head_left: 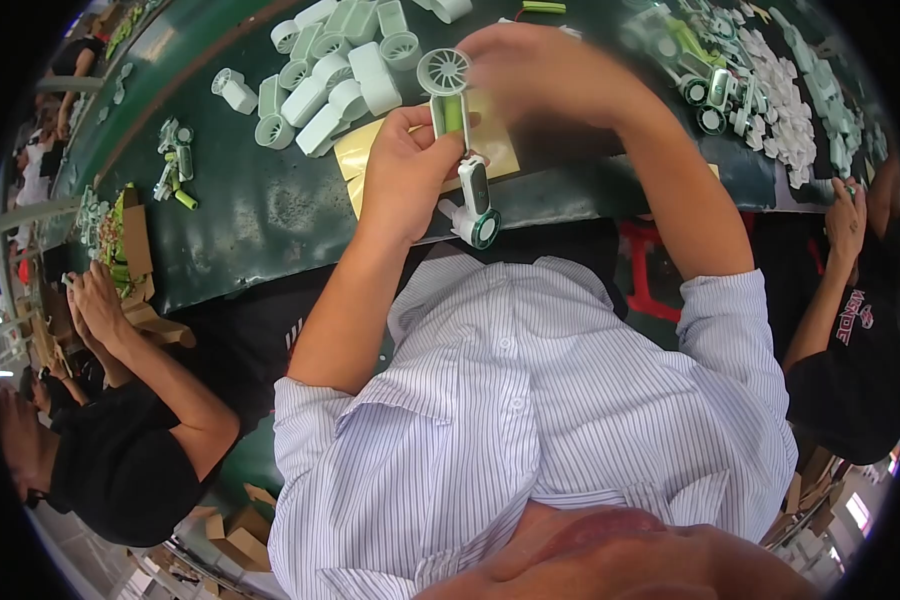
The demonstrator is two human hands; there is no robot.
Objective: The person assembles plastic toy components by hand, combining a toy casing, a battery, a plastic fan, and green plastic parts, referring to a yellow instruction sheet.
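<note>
My left hand (pixel 407 172) is closed round a pale green handheld fan housing (pixel 444 72), its round spoked grille pointing away from me. Inside the hollow handle sits a green battery cell (pixel 453 114). A white part with a dark face and a dark green ring (pixel 475 192) hangs below my fingers, beside the wrist; how it joins the housing is hidden. My right hand (pixel 542 75) is at the right of the grille, its fingers smeared by motion, so I cannot tell whether they grip anything. Yellow sheet (pixel 500 160) lies on the table under the hands.
Pale green fan shells (pixel 330 85) are piled at the far left of the green table (pixel 230 200). Fan assemblies (pixel 712 95) and white pieces (pixel 785 130) heap up at right. A small fan assembly (pixel 175 160) lies left. Co-workers sit on both sides; a red stool (pixel 650 270) stands below.
</note>
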